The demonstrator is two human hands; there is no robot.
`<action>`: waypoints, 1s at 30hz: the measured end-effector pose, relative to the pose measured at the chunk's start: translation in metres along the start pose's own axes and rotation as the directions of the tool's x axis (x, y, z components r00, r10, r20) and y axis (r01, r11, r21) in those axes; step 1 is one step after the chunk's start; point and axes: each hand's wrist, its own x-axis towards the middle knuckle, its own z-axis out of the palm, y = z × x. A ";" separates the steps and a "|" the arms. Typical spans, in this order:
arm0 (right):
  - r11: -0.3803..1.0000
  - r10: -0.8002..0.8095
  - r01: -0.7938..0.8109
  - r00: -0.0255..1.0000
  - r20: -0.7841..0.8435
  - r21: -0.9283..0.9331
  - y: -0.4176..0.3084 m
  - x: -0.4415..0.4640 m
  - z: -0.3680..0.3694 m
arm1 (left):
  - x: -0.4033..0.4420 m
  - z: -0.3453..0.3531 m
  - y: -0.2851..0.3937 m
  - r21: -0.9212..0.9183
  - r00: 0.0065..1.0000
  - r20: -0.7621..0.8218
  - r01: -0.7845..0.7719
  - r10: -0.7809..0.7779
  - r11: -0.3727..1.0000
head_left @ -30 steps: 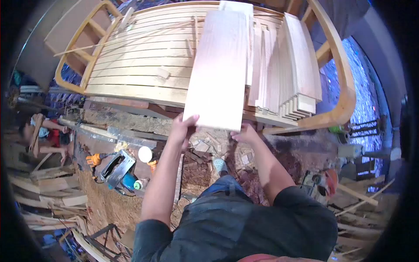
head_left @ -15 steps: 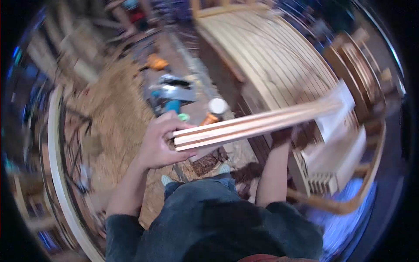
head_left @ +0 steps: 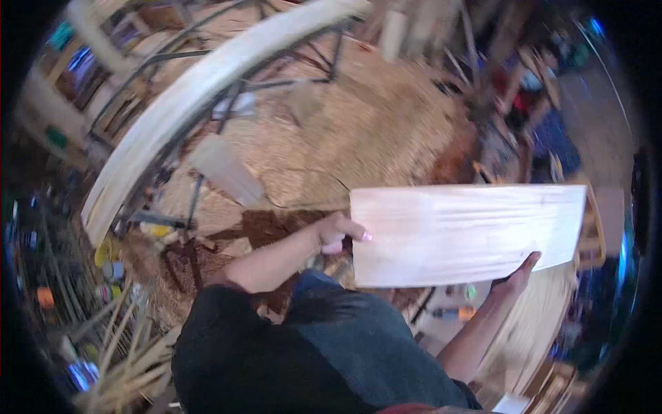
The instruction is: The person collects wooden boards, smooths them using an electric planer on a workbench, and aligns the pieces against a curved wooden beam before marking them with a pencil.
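A pale wooden board (head_left: 462, 234) with a wide, streaky face is held out in front of my body. My left hand (head_left: 340, 233) is closed on its left end, thumb over the face. Lower right, my right hand (head_left: 518, 276) grips the bottom edge near the far end, its thumb showing on the face and its other fingers hidden behind. Whether more pieces lie behind this face cannot be seen from here.
A long pale curved beam (head_left: 227, 76) rests on a dark metal frame at upper left. Sawdust (head_left: 386, 131) covers the floor, where a loose plank (head_left: 224, 169) stands. Thin wood strips (head_left: 131, 359) lie at lower left. A person (head_left: 531, 83) is at upper right.
My view and body have swung left, bringing the curved beam in front and the slatted wood to lower right. The held wood, seen edge-on before as layered pieces, now shows its broad face.
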 end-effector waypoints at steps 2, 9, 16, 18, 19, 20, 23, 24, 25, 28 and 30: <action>0.993 0.084 -0.074 0.990 0.114 -0.096 0.059 0.000 0.043 | -0.052 -0.009 0.013 -0.126 0.994 -0.074 -0.089 0.080 0.988; 0.767 0.640 -0.555 0.697 0.322 -0.323 0.262 -0.024 0.164 | -0.188 -0.058 0.045 -0.108 0.818 -0.539 -0.304 0.201 0.946; 0.238 0.905 0.847 -0.017 0.424 -0.475 0.425 -0.017 0.153 | -0.193 -0.110 0.039 0.428 0.498 -0.769 -0.066 0.401 0.901; 0.230 0.962 0.613 -0.028 0.270 -0.756 0.432 0.009 0.150 | -0.186 -0.139 0.045 0.441 0.408 -0.863 0.321 0.298 0.838; 0.041 0.995 -0.060 -0.090 0.046 -0.997 0.465 0.047 0.150 | -0.180 -0.168 0.051 0.519 0.319 -0.853 0.441 0.412 0.732; 0.155 0.983 -0.007 0.096 0.154 -0.988 0.461 0.056 0.152 | -0.180 -0.195 0.036 0.562 0.258 -0.816 0.563 0.517 0.606; 0.306 0.866 0.532 0.189 0.463 -0.790 0.488 0.145 0.134 | -0.193 -0.326 -0.052 0.262 0.017 -0.917 0.778 0.398 0.571; 0.300 0.823 0.699 0.155 0.547 -0.649 0.508 0.183 0.124 | -0.198 -0.311 -0.045 0.148 -0.161 -0.926 0.675 0.340 0.723; 0.270 0.768 0.798 0.159 0.621 -0.538 0.522 0.210 0.114 | -0.204 -0.310 -0.042 0.037 -0.279 -0.934 0.546 0.224 0.837; 0.134 0.809 0.962 0.031 0.587 -0.236 0.532 0.266 0.119 | -0.211 -0.311 -0.038 -0.135 -0.461 -0.884 0.087 -0.080 0.987; 0.043 0.845 0.991 -0.102 0.524 0.124 0.517 0.286 0.154 | -0.214 -0.327 -0.049 -0.093 -0.443 -0.832 -0.482 -0.334 0.871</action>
